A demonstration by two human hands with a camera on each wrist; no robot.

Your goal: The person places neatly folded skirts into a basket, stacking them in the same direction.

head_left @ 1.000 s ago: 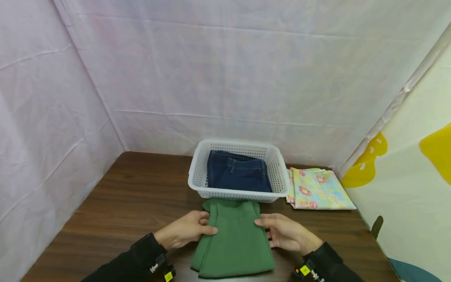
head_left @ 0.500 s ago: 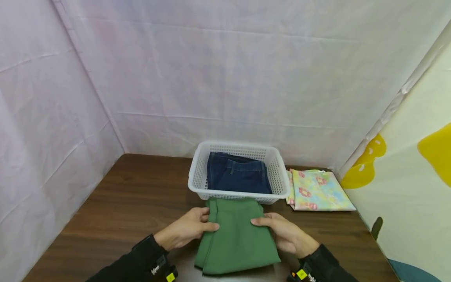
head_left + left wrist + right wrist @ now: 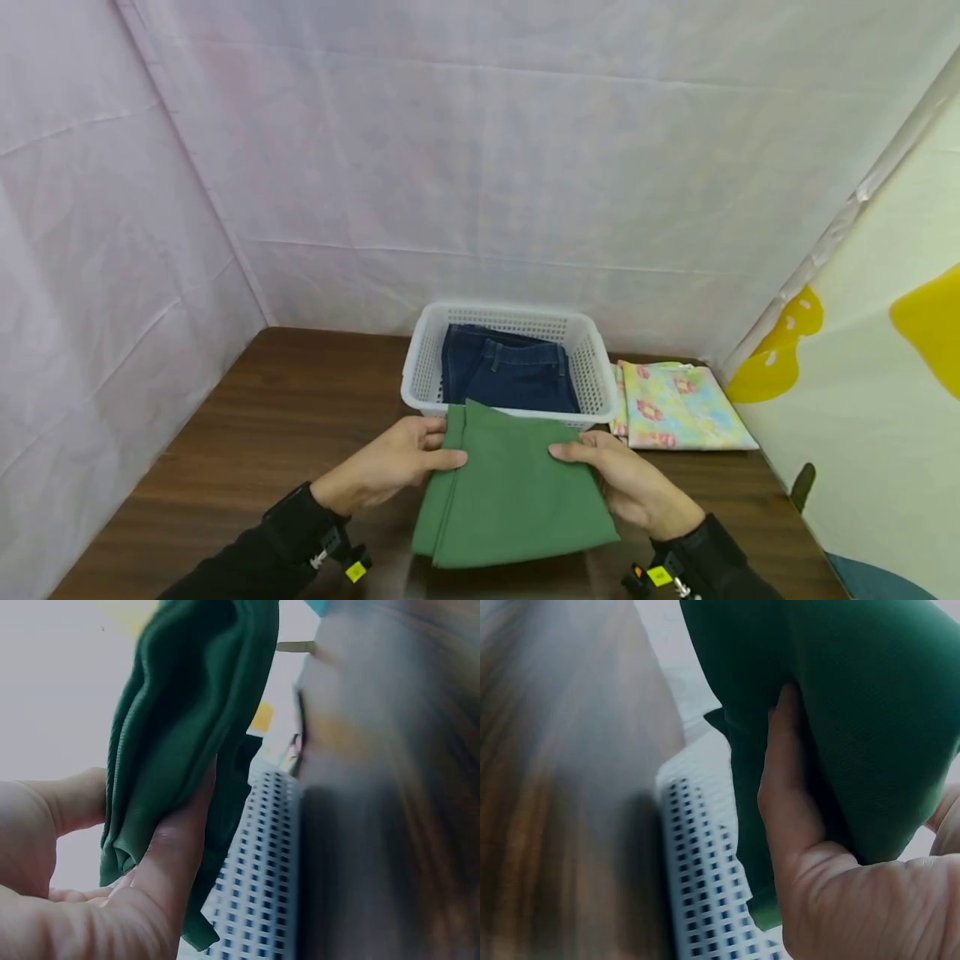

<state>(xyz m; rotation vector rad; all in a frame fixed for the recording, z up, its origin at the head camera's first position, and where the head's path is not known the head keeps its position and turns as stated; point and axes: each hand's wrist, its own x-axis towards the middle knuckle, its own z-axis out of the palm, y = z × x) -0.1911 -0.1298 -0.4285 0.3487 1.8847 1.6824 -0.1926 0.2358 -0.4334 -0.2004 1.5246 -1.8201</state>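
Note:
A folded green garment [image 3: 517, 492] hangs lifted off the table, between my two hands. On its left edge my left hand [image 3: 393, 462] grips it, thumb on top and fingers beneath. My right hand [image 3: 633, 483] pinches the right edge in the same way. In the left wrist view the garment [image 3: 191, 720] shows its stacked layers from the side, with fingers under them. The right wrist view has the garment [image 3: 877, 712] between thumb and fingers, the fingers slipped into its folds. Its far edge overlaps the front rim of a white basket [image 3: 414, 367].
Folded dark blue jeans [image 3: 517, 375] lie inside the basket. A folded floral cloth [image 3: 686, 404] in yellow and pink lies right of it. The brown wooden table [image 3: 300, 417] runs back to a white curtain [image 3: 480, 167].
Both hands have raised the green garment off the table and moved it slightly forward, toward the basket. A shadow now shows beneath it. The basket, jeans and floral cloth have stayed put.

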